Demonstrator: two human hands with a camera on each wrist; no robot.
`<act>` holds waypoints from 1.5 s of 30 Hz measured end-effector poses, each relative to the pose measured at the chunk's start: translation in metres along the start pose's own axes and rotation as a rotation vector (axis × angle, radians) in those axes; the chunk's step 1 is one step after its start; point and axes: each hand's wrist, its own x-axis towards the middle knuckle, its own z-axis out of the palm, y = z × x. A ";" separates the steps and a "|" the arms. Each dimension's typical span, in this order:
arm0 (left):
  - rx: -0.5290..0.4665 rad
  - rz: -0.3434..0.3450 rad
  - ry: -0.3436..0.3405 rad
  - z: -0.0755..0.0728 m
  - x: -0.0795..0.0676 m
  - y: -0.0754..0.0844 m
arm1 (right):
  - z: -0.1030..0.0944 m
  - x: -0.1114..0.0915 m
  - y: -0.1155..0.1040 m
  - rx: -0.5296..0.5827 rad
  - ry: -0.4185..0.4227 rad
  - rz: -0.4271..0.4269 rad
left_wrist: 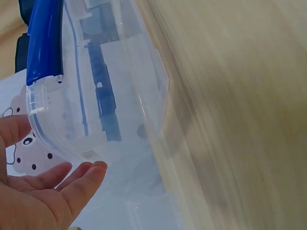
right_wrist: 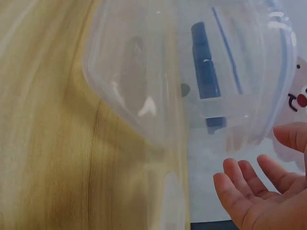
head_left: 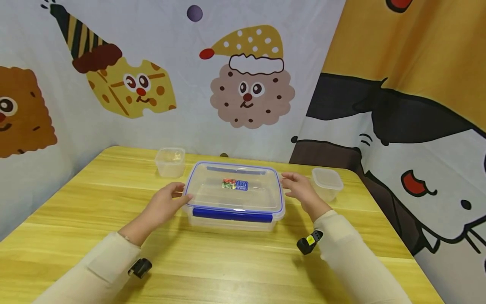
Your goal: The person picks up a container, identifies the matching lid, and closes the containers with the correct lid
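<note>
- Plainly, the work centres on the big lidded container, which looks to be sitting flat on the wooden table, its long blue clip along the side nearest the person.
- The left hand is at the container's left end, thumb up by the top edge and the other fingers lower down, with a clear gap between them; it has no firm hold.
- Over at the opposite end, the right hand is loosely spread, thumb well parted from the fingers, holding nothing.
- From the wrist view I can't be sure whether the left thumb actually touches the edge or only lies close to it.
- Two small tubs stand farther out: one beyond the left hand, one just past the right.
- I'd judge the step in hand to be framing the container from both ends, either taking hold or letting go.
- If it is to be shifted, the next move calls for both hands closing evenly on those ends.
</note>
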 end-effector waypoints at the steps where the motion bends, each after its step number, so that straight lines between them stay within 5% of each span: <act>1: -0.003 -0.003 -0.003 0.000 0.000 0.000 | 0.001 0.002 0.000 0.003 -0.007 0.004; 16: -0.019 -0.008 -0.023 0.003 -0.001 -0.002 | 0.000 0.024 0.006 0.039 -0.167 0.030; 45: -0.024 0.020 -0.027 -0.002 0.008 -0.011 | 0.002 0.015 0.014 0.097 -0.177 -0.040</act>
